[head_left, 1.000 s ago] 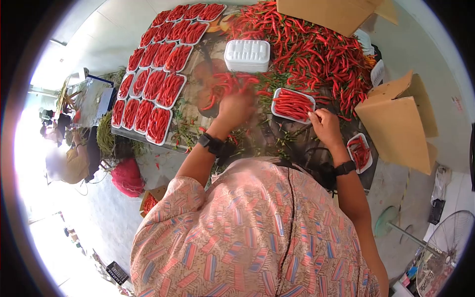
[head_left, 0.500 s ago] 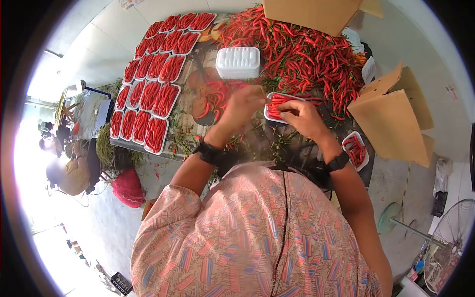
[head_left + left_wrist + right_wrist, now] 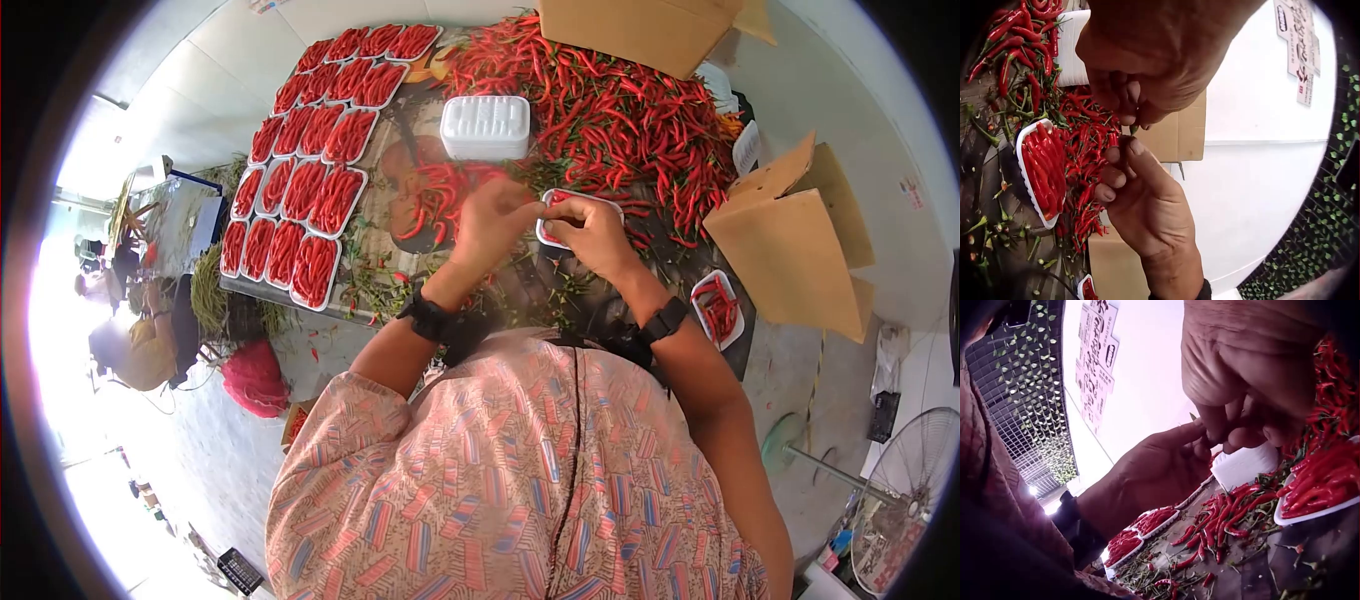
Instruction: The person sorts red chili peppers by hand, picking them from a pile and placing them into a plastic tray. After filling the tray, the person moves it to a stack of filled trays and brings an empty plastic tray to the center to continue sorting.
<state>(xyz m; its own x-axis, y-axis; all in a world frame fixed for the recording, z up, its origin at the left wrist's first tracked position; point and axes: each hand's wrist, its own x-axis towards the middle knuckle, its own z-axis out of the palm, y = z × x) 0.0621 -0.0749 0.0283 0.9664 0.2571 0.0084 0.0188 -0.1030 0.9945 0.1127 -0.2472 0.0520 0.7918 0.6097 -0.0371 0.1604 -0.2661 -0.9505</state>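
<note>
Both hands meet fingertip to fingertip in front of the body, at the left edge of a white tray (image 3: 1030,187) filled with red chilies. A small green stem (image 3: 1134,130) shows between the fingertips of my left hand (image 3: 488,228) and right hand (image 3: 592,238). The chili pepper it belongs to is mostly hidden by the curled fingers. Each hand pinches it between thumb and fingers. In the head view, the right hand covers much of the filled tray. Beside the left hand lies a small heap of loose red chilies (image 3: 1216,519).
Filled trays (image 3: 318,258) stand in rows on the left. Behind the hands is a stack of white trays (image 3: 485,125), with a large chili pile (image 3: 640,130) beyond. A cardboard box (image 3: 780,245) and a partly filled tray (image 3: 738,333) are at the right. Green stems litter the table.
The left hand has moved right from the loose heap, and the right hand has moved left from the filled tray's right edge. Their fingertips now meet at the chili pepper.
</note>
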